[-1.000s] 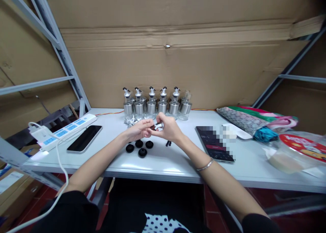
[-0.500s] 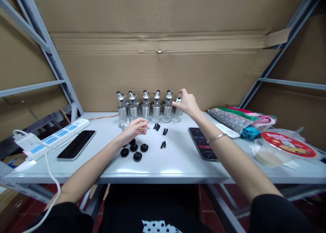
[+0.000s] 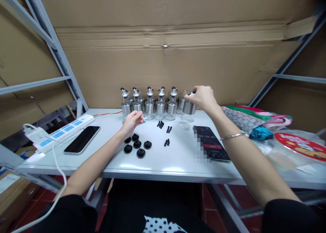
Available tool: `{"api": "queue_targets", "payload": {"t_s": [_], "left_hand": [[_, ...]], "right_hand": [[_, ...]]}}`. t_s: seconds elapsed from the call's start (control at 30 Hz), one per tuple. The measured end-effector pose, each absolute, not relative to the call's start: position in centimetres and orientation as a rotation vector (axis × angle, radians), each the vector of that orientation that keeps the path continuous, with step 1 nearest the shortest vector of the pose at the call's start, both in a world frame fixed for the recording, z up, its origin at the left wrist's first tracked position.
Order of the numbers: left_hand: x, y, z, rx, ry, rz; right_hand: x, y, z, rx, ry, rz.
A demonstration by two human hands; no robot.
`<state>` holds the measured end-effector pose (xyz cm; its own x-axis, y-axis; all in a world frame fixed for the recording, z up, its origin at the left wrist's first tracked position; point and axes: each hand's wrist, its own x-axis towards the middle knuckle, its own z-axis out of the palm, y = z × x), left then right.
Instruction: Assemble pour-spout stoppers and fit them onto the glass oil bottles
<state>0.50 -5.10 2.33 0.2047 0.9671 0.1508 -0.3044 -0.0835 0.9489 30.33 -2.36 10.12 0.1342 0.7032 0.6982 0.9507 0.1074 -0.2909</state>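
Five spouted glass bottles (image 3: 149, 103) with steel collars stand in a row at the back of the white surface (image 3: 178, 158), against the cardboard wall. Just to the right of that row, the right hand (image 3: 201, 96) is curled over the top of a sixth bottle (image 3: 188, 111), fingers pressed around its neck; whether a spout sits under the palm is hidden. In front of the row's left end, the left hand (image 3: 131, 120) hovers low over the surface, fingers loosely bent together, apparently holding nothing, though its fingertips are too small to be sure. Nearer than the row lie four black round caps (image 3: 137, 147) in a cluster and a few small black plugs (image 3: 164, 130). Right of the plugs rests a dark phone (image 3: 212, 147); far left of the row lie another phone (image 3: 82, 139) and a white power strip (image 3: 61, 130).
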Motion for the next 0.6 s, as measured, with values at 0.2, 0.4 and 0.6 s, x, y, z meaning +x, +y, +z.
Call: {"api": "queue_targets", "payload": {"t_s": [0.2, 0.4, 0.6], "left_hand": [[0.4, -4.7, 1.8, 1.300, 0.814, 1.266], [0.5, -4.9, 1.1, 1.790, 0.907, 1.167], [0.9, -5.4, 0.5, 1.878, 0.775, 0.977]], "right_hand": [[24.1, -7.6, 12.3, -1.404, -1.691, -0.356], [18.5, -8.5, 9.2, -1.287, -1.814, -0.121], [16.8, -8.1, 7.1, -1.233, -1.848, -0.043]]}}
